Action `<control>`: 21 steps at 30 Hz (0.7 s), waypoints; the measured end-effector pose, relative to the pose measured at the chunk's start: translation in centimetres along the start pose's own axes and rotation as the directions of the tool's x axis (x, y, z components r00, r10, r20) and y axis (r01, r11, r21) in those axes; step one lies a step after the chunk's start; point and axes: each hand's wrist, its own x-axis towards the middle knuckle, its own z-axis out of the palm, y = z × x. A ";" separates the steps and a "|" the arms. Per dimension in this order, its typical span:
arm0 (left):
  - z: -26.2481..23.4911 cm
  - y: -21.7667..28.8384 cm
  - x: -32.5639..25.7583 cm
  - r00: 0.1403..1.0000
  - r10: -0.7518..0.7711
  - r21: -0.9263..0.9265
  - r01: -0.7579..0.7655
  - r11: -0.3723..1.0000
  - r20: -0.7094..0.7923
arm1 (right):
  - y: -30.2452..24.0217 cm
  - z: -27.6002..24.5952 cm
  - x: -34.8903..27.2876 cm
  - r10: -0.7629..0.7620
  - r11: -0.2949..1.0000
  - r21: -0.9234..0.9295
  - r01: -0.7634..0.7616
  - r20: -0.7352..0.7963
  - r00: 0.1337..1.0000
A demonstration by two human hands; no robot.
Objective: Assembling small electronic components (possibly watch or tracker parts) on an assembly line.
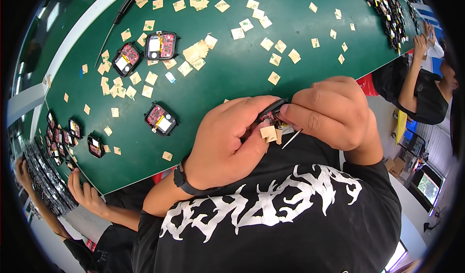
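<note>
Left hand (227, 142): grip closed round a small black plastic casing with a reddish circuit board (272, 110); thumb and fingers clamp it from its left, probably to steady it. It's up off the green worktop (218, 81), in front of the black shirt (310, 244), likely for a close view. Right hand (334, 113): fingertips bent onto the casing's right side; a thin pale metal rod (291, 139) sticks out under them. Can't tell whether that grip pinches the rod, the casing or both; fingers hide it. Cream square paper piece (268, 133) at the casing's near side, by the left thumb; how it's attached, unclear.

Everything else relative to the held casing: left of it, a black casing showing a red board (161, 119), parked within reach, presumably; beyond and left, cream paper squares (194, 54) strewn about, looks like discards; farther that way, black-handled long screwdriver (127, 5), likely set aside.
</note>
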 end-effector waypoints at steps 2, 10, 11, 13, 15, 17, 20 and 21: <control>0.0 -0.1 0.0 1.000 0.011 0.010 -0.011 1.000 -0.006 | 0.0 0.1 -0.1 0.022 0.999 0.024 -0.023 0.012 1.000; 0.5 -0.2 0.2 0.990 0.029 0.082 -0.018 0.996 -0.138 | 0.7 0.8 -0.2 0.393 0.801 0.421 -0.425 0.165 0.905; 0.2 0.1 0.2 0.996 -0.002 0.047 0.006 0.999 -0.092 | 0.6 1.0 -0.3 0.392 0.807 0.431 -0.403 0.121 0.912; 0.4 0.2 0.1 0.998 -0.030 -0.022 0.028 0.999 -0.063 | 0.4 1.2 -0.3 0.372 0.833 0.404 -0.378 0.097 0.923; 0.2 0.0 0.2 0.998 -0.023 -0.037 0.021 0.999 -0.052 | 0.7 1.1 -0.2 0.349 0.858 0.376 -0.351 0.075 0.934; 0.1 -0.1 0.2 0.999 -0.012 -0.049 0.010 0.999 -0.043 | 0.8 0.9 -0.1 0.268 0.917 0.293 -0.271 0.050 0.962; 0.2 -0.3 0.1 1.000 0.004 -0.018 -0.005 1.000 -0.029 | 0.3 0.4 0.0 0.242 0.949 0.189 -0.251 0.070 0.968; 0.3 -0.4 0.1 0.999 0.026 0.004 -0.026 1.000 -0.036 | 0.2 0.4 0.0 0.243 0.950 0.188 -0.252 0.070 0.968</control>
